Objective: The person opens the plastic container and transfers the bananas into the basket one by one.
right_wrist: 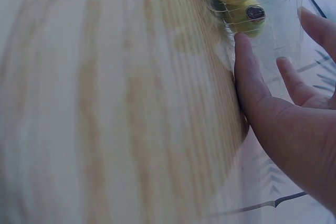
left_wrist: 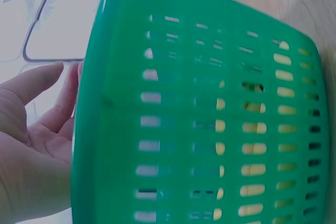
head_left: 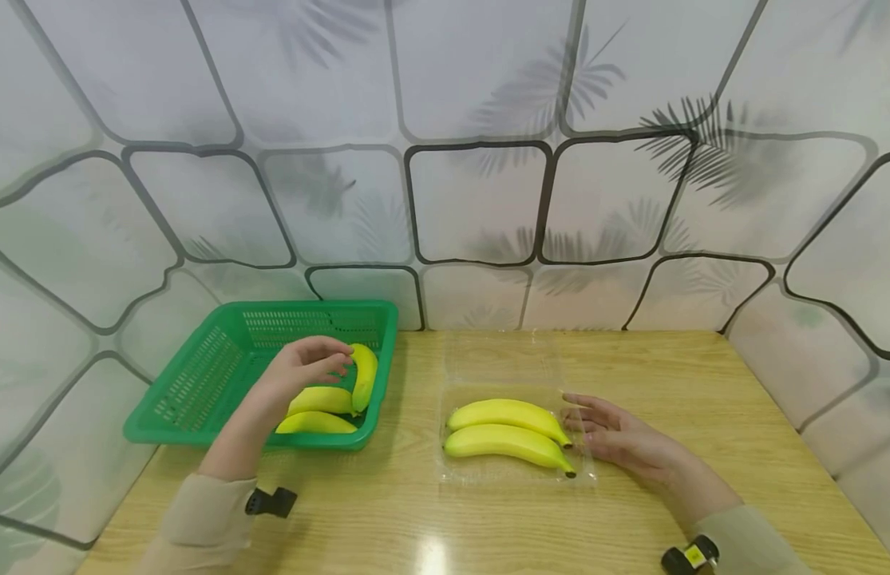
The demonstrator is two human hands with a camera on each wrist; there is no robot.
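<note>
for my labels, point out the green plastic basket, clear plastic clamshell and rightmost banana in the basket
Green plastic basket (head_left: 301,327), head view, far inner wall
Clear plastic clamshell (head_left: 502,359), head view, open lid
Rightmost basket banana (head_left: 365,378), head view, mid-peel

Head view: left hand and forearm hide part of green slotted basket; both beige sleeves cut off low down. Left wrist view: basket wall covers some fingertips; basket bananas show only as yellow patches through slots. Right wrist view: clear container cropped by top edge, right hand by right edge; tabletop blurred.
</note>
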